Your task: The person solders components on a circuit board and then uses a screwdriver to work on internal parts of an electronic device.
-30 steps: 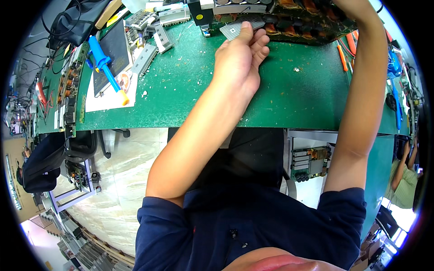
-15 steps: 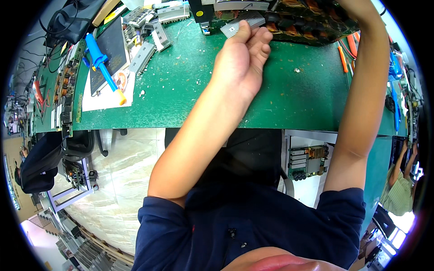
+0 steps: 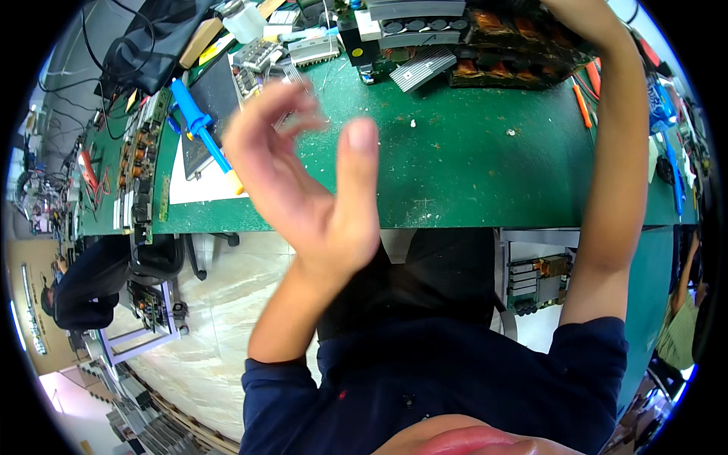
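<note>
My left hand (image 3: 303, 182) is raised above the near edge of the green workbench, empty, with thumb and fingers apart; its fingers are slightly blurred. Beyond it, a ribbed silver heatsink (image 3: 422, 68) lies tilted against the front of a circuit board assembly with copper coils (image 3: 497, 70). My right arm reaches past the right end of that assembly; the part of my right hand (image 3: 580, 21) in view is at the top edge, and its fingers are hidden. Left of my left hand lies a blue solder sucker (image 3: 199, 125) with a yellow tip.
Several silver heatsink parts (image 3: 312, 50) are heaped at the back left. White paper (image 3: 199, 189) lies under the solder sucker. A long circuit board (image 3: 140, 171) stands at the left, and orange-handled tools (image 3: 582, 106) lie at the right. The green bench (image 3: 470, 174) carries small white crumbs.
My left hand has let go of the heatsink and moved back toward me and left. The heatsink stays leaning by the board assembly. The view has shifted slightly; my right arm remains extended.
</note>
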